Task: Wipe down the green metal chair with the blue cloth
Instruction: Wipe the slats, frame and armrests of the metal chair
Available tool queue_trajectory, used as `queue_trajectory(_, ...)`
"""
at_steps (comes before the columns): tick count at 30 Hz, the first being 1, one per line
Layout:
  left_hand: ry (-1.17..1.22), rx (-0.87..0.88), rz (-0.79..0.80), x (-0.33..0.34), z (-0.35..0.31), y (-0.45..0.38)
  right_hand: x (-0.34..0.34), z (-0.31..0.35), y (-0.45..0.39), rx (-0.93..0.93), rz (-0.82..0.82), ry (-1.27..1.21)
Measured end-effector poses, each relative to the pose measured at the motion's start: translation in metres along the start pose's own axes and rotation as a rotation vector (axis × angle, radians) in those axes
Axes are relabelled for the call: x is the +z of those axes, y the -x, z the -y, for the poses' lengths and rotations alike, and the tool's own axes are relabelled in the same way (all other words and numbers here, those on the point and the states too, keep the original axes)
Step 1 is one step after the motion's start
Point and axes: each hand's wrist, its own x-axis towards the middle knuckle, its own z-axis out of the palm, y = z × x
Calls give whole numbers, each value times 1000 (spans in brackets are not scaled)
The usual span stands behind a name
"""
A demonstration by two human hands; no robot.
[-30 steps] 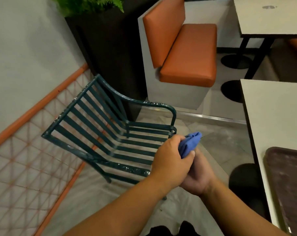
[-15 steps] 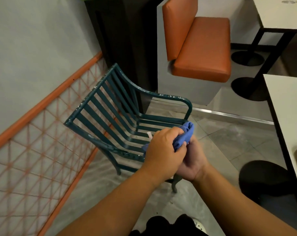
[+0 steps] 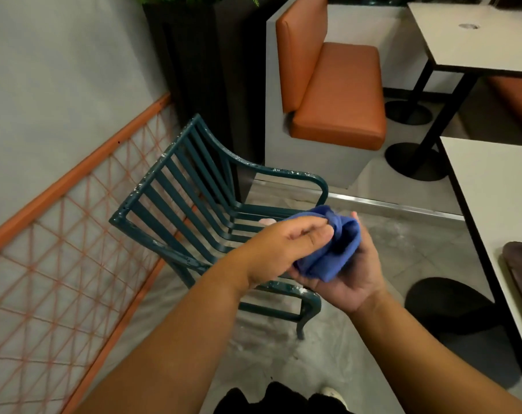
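Blue cloth (image 3: pixel 333 246) bunched between both hands.

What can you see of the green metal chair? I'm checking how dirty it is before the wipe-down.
The green metal chair is dark green painted metal with a slatted back and seat, curved armrests and curled feet. It stands upright on the floor beside an orange lattice railing. White specks dot its top rail and armrests. Both hands hold the blue cloth above its seat; nothing visibly touches the chair.
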Motion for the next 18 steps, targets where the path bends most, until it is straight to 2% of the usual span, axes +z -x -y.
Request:
queue_trajectory(3,89,69,-44,-4,0,1,5,4,9,-73,16,82)
queue_trajectory(8,119,84,-291,-22,23,3,-29,14,19,-86,-184,87)
queue_trajectory(12,156,-71,-503,-35,65,4,-77,14,23,-90,-341,56)
queue_trajectory(15,195,-254,-601,-40,111,0,-119,6,27,20,-474,149)
queue_trajectory(18,235,-384,-656,-40,155,-12,-167,-5,27,108,-733,307)
